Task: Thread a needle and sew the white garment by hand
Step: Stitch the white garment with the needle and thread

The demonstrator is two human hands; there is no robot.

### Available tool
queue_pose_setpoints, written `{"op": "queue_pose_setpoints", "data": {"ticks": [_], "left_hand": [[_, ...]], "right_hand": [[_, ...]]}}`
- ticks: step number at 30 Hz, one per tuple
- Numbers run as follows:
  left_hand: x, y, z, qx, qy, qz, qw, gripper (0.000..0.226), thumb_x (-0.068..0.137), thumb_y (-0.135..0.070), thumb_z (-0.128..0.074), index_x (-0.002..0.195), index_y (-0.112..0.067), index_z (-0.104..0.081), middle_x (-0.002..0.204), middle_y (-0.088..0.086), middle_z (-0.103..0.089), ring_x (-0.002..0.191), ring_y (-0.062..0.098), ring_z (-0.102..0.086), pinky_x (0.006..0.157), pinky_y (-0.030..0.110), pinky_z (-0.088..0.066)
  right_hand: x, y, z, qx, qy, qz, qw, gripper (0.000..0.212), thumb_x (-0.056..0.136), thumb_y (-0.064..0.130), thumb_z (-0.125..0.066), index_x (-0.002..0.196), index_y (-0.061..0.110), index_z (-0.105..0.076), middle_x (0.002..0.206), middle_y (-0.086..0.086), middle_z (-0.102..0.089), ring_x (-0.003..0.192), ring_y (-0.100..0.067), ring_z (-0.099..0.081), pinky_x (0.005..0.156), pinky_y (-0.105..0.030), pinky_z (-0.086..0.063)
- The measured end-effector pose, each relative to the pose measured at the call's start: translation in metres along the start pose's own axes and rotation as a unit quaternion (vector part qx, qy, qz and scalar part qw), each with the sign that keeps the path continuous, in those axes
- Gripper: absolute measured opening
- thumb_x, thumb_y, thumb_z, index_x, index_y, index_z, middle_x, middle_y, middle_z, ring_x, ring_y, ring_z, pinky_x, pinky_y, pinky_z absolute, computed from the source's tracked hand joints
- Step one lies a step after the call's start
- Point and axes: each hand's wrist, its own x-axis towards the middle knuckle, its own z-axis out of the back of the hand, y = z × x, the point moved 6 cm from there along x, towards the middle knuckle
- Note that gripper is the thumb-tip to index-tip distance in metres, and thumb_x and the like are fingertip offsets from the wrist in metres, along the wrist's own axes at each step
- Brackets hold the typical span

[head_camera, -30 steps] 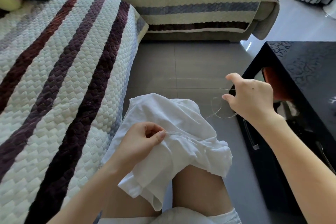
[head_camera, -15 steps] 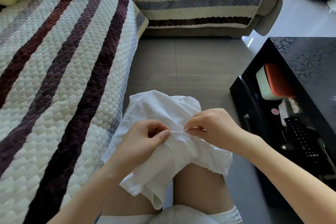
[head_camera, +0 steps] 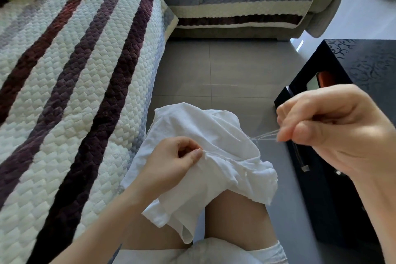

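Your white garment (head_camera: pixel 216 133) lies crumpled and folded over your knees, with one hemmed edge hanging down between them. Your left hand (head_camera: pixel 171 165) pinches a small fold of the cloth between thumb and forefinger near its middle. From the cloth's right side, several strands of thin pale thread (head_camera: pixel 265 136) run nearly level and taut to your right hand (head_camera: pixel 334 133), which pinches them off to the garment's right; the needle is too fine to make out.

Striped quilted sofa (head_camera: pixel 75 83), grey tiled floor (head_camera: pixel 225 70), glossy black table (head_camera: pixel 368 60).
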Motion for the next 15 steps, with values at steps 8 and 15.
{"op": "queue_pose_setpoints", "data": {"ticks": [8,15], "left_hand": [[-0.004,0.002,-0.009,-0.206,0.105,0.058,0.971,0.012,0.089,-0.006,-0.062,0.082,-0.008,-0.070,0.072,-0.002,-0.067,0.067,0.005,-0.060,0.062,0.014,-0.047],[-0.010,-0.004,-0.014,-0.255,0.159,0.056,0.952,0.008,0.079,-0.018,-0.069,0.075,-0.018,-0.076,0.074,-0.001,-0.070,0.069,0.006,-0.064,0.063,0.016,-0.051]], "right_hand": [[-0.016,-0.038,-0.048,-0.486,0.161,-0.043,0.858,0.023,0.065,0.055,-0.069,0.067,0.032,-0.069,0.054,0.018,-0.055,0.048,-0.002,-0.044,0.048,-0.013,-0.035],[-0.015,-0.046,-0.021,-0.530,0.008,-0.104,0.842,0.050,0.062,0.076,-0.056,0.054,0.027,-0.059,0.042,0.015,-0.029,0.041,0.000,-0.028,0.049,-0.016,-0.023]]}}
